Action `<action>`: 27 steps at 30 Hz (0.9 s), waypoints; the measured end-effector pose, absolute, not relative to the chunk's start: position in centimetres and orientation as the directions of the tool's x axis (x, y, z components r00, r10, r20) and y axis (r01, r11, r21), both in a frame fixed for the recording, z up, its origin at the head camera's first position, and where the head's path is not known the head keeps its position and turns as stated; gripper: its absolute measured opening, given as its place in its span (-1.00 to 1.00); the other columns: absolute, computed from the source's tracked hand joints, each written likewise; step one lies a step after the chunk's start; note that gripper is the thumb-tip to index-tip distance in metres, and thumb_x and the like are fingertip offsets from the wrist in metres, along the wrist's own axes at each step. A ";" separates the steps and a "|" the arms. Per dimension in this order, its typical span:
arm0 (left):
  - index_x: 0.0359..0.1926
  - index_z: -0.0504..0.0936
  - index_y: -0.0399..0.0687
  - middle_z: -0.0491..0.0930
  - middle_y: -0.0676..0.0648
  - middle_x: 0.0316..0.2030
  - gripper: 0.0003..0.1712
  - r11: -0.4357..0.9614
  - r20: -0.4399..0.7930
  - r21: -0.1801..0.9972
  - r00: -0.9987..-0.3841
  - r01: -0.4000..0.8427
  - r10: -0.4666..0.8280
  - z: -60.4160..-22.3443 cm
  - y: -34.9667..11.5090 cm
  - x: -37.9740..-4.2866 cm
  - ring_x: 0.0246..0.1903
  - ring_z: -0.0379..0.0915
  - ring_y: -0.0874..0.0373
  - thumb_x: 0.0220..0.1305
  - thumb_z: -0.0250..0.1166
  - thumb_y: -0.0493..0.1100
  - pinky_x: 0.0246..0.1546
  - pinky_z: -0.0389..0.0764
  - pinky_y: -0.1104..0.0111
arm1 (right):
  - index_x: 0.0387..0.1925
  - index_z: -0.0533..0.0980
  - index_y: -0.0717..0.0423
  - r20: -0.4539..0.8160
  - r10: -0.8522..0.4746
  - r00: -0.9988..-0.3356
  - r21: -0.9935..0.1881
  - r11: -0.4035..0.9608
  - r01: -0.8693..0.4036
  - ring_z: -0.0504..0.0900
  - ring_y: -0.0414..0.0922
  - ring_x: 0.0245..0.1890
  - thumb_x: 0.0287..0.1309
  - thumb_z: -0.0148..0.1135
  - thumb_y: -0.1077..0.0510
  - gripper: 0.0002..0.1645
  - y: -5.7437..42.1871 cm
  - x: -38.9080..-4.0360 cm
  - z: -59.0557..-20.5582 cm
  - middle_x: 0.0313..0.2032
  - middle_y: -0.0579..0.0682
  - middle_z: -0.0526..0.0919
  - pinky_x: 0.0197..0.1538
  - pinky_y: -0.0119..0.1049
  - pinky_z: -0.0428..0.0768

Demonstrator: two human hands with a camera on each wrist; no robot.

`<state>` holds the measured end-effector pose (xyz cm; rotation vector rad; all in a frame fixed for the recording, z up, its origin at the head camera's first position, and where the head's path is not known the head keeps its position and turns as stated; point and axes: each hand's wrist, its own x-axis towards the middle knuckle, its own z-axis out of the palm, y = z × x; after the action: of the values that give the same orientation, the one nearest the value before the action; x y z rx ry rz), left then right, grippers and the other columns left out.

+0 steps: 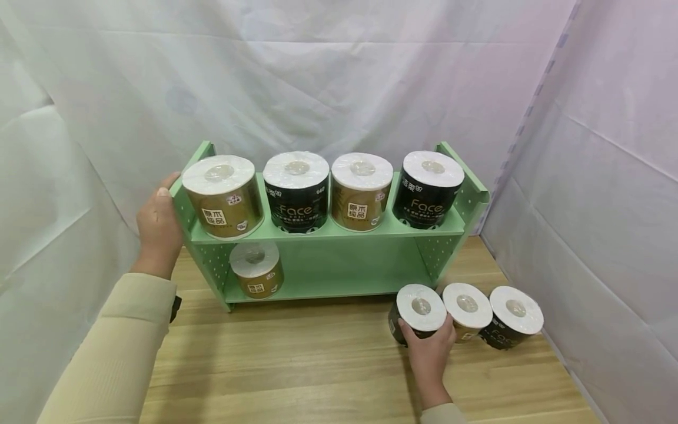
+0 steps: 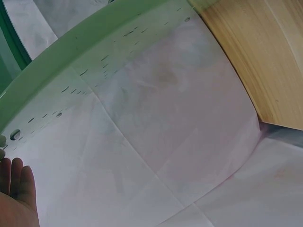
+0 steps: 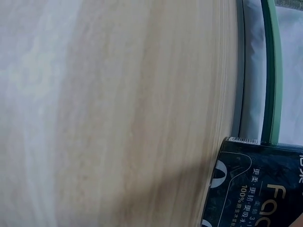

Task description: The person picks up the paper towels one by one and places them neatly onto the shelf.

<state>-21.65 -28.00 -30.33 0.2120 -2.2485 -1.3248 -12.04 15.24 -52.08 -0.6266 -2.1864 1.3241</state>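
My right hand (image 1: 430, 353) grips a black-wrapped toilet paper roll (image 1: 421, 307) near the shelf's front right corner. The roll's printed black wrapper (image 3: 255, 189) fills the right wrist view's lower right corner; that hand is mostly out of this view. At the left, my left hand (image 1: 159, 227) holds the upper edge of the green shelf's side panel (image 1: 203, 265). Its fingers (image 2: 28, 184) show beside the panel in the left wrist view. Beside the gripped roll stand a gold-wrapped roll (image 1: 467, 306) and another black-wrapped roll (image 1: 515, 315).
Upright on the upper board, gold (image 1: 222, 206) and black rolls (image 1: 298, 200) alternate. A single gold roll (image 1: 258, 271) stands at the lower board's left end. White cloth (image 1: 339, 76) hangs behind and at both sides of the wooden table (image 1: 296, 359).
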 end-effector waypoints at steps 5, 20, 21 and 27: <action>0.37 0.35 0.37 0.41 -0.09 0.29 -0.42 0.509 0.349 0.852 -0.856 0.120 -0.381 -30.2 -28.0 -21.6 0.19 0.36 -0.03 0.51 -0.43 0.07 0.26 0.37 0.06 | 0.39 0.08 0.30 0.183 0.617 -0.766 -0.909 0.403 0.107 0.11 0.27 0.28 -0.24 0.60 0.18 0.21 15.3 -12.1 -52.1 0.22 0.37 0.18 0.25 0.26 0.21; 0.37 0.35 0.32 0.43 -0.08 0.27 -0.42 0.517 0.367 0.845 -0.849 0.134 -0.380 -30.4 -28.1 -21.8 0.18 0.37 -0.07 0.51 -0.40 0.04 0.26 0.37 0.07 | 0.38 0.11 0.29 0.181 0.628 -0.757 -0.933 0.354 0.071 0.08 0.24 0.29 -0.25 0.59 0.22 0.18 15.4 -12.2 -52.5 0.24 0.36 0.17 0.28 0.22 0.16; 0.37 0.35 0.32 0.44 -0.09 0.27 -0.43 0.518 0.367 0.845 -0.848 0.132 -0.382 -30.4 -28.0 -21.8 0.17 0.37 -0.06 0.51 -0.40 0.04 0.26 0.37 0.07 | 0.39 0.11 0.29 0.181 0.628 -0.757 -0.933 0.352 0.069 0.08 0.24 0.29 -0.25 0.59 0.22 0.18 15.4 -12.2 -52.5 0.24 0.36 0.16 0.28 0.22 0.16; 0.36 0.38 0.32 0.44 -0.08 0.27 -0.43 0.518 0.377 0.844 -0.839 0.136 -0.394 -30.4 -28.0 -21.8 0.17 0.37 -0.06 0.51 -0.39 0.04 0.26 0.36 0.08 | 0.41 0.09 0.27 0.163 0.622 -0.766 -0.939 0.336 0.073 0.07 0.24 0.31 -0.23 0.59 0.19 0.20 15.6 -12.1 -52.6 0.27 0.36 0.13 0.31 0.21 0.15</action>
<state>-21.79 -28.00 -30.44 0.2094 -2.2259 -1.3038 -12.14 15.57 -52.64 -0.6078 -2.1019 1.4383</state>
